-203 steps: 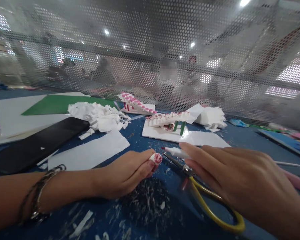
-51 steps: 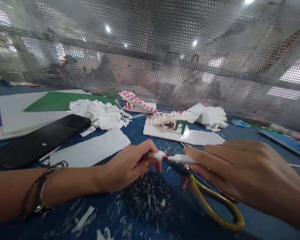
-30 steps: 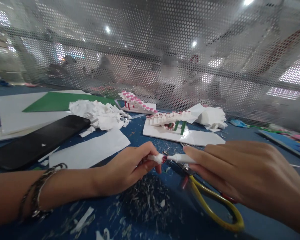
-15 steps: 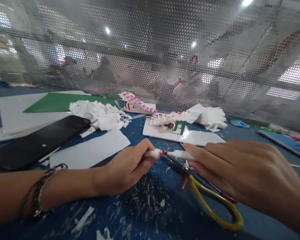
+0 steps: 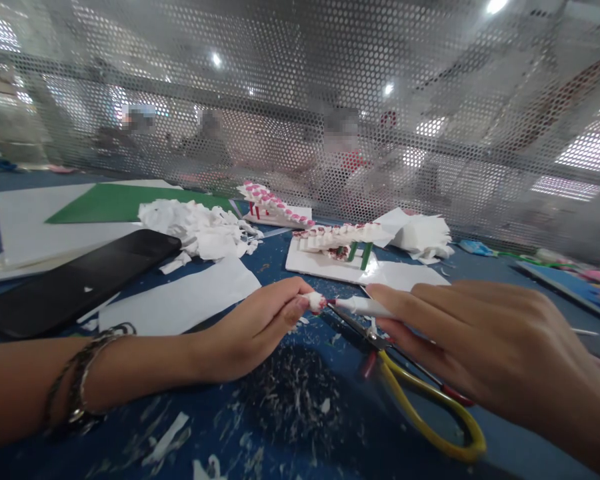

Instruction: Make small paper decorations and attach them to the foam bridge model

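Observation:
Between finger and thumb, my left hand [image 5: 260, 327] pinches a small white paper piece [image 5: 316, 302] with red marks on its end. My right hand [image 5: 480, 333] holds a white marker [image 5: 363, 306], its dark red tip pointing left and at or very near the marked end; whether they touch I cannot tell. Beneath my right hand lie scissors with a yellow handle [image 5: 435, 413], partly hidden by the fingers. Beyond my hands stands a white paper model [image 5: 337, 235] with dark red marks and green legs on a white base [image 5: 320, 267].
A black phone [image 5: 80, 280] and a white paper sheet [image 5: 185, 297] lie left. Behind them are crumpled paper scraps [image 5: 200, 230] and a green sheet [image 5: 100, 203]. A pink-dotted model [image 5: 275, 203] stands near the perforated metal screen [image 5: 280, 80]. Scraps litter the blue table [image 5: 220, 427].
My left hand has turned slightly, and the paper piece in it has shifted a little to the right. The marker stays nearly in place in my right hand.

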`<state>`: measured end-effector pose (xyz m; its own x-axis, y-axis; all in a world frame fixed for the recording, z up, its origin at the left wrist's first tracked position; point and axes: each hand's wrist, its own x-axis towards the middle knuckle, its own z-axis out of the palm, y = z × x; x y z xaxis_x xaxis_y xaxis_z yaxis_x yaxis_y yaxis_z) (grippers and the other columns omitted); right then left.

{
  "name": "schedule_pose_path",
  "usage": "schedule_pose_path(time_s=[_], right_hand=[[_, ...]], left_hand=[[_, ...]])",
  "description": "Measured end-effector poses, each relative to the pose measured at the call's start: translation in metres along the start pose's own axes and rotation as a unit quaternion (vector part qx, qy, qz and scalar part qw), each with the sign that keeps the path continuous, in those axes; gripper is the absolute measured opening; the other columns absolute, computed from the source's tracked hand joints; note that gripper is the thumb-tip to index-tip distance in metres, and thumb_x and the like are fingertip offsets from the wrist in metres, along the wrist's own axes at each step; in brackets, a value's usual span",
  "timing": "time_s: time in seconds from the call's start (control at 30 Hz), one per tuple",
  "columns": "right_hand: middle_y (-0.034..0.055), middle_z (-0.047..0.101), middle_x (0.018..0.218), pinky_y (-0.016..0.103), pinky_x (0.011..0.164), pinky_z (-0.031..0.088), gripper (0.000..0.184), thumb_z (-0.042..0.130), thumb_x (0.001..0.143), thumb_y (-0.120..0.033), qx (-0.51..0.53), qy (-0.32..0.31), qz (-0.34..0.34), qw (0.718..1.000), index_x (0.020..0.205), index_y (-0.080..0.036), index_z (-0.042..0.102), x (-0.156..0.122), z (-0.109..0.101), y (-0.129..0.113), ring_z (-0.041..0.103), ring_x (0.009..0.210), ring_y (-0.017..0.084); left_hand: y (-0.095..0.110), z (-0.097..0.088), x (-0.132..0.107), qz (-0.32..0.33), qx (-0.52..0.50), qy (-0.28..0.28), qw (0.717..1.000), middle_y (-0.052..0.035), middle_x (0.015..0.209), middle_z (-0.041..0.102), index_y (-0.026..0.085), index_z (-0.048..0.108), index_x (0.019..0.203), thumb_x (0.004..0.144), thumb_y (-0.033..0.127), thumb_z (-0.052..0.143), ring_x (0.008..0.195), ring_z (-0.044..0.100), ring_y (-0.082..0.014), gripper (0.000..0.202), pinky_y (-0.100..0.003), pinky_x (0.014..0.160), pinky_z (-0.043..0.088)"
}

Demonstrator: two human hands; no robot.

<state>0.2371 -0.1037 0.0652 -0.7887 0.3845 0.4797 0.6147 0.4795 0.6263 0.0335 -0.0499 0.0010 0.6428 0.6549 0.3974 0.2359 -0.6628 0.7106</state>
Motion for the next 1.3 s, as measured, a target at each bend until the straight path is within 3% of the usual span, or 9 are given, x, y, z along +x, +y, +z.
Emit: schedule_pose_path(time_s=[0.17,0.4,0.57,0.77,1.3], right_hand=[[-0.005,0.046,0.042,0.025,0.041,0.022,0.02,0.04,0.084,-0.026,0.008,-0.001,-0.019,1.0,0.081,-0.016,0.058,-0.001,-0.0011,-0.0007,0.039,0.036,0.008],[-0.0057,0.047,0.043,0.026,0.042,0.02,0.02,0.039,0.084,-0.026,-0.024,-0.004,-0.025,0.999,0.083,-0.018,0.057,-0.0013,0.0032,-0.0045,0.039,0.036,0.008],[-0.0053,0.048,0.042,0.026,0.042,0.02,0.022,0.038,0.085,-0.024,-0.063,-0.008,-0.017,0.998,0.08,-0.018,0.058,-0.0018,0.0047,-0.0005,0.041,0.035,0.009],[-0.0053,0.05,0.044,0.026,0.041,0.021,0.021,0.039,0.085,-0.028,-0.004,0.007,-0.016,1.0,0.08,-0.018,0.057,-0.0034,0.0038,-0.0029,0.04,0.036,0.008],[-0.0046,0.049,0.044,0.025,0.042,0.022,0.025,0.034,0.086,-0.028,0.005,-0.014,0.013,1.0,0.081,-0.018,0.056,-0.004,0.0063,-0.0051,0.043,0.038,0.008]], left_hand=[[-0.002,0.0025,0.0003,0.025,0.024,0.012,0.999,0.001,0.074,0.042,0.018,0.04,0.083,0.086,0.019,0.025,0.066,0.042,-0.01,0.015,-0.021,0.063,0.035],[-0.0034,0.0019,-0.0016,0.064,0.055,0.006,0.996,0.0,0.077,0.047,0.017,0.041,0.082,0.082,0.012,0.029,0.068,0.045,-0.0097,0.014,-0.02,0.064,0.037],[-0.0011,0.0018,-0.0023,0.048,0.072,-0.011,0.996,0.0008,0.072,0.05,0.017,0.041,0.078,0.082,0.014,0.028,0.064,0.048,-0.0095,0.014,-0.02,0.062,0.037],[0.0007,0.0026,-0.0019,-0.002,0.121,-0.009,0.993,0.0039,0.059,0.044,0.018,0.037,0.073,0.083,0.018,0.028,0.05,0.041,-0.0093,0.013,-0.019,0.048,0.032],[0.0037,0.0019,-0.0032,0.01,0.145,-0.033,0.989,0.0026,0.062,0.05,0.018,0.04,0.077,0.083,0.015,0.026,0.053,0.046,-0.0095,0.015,-0.019,0.051,0.033]])
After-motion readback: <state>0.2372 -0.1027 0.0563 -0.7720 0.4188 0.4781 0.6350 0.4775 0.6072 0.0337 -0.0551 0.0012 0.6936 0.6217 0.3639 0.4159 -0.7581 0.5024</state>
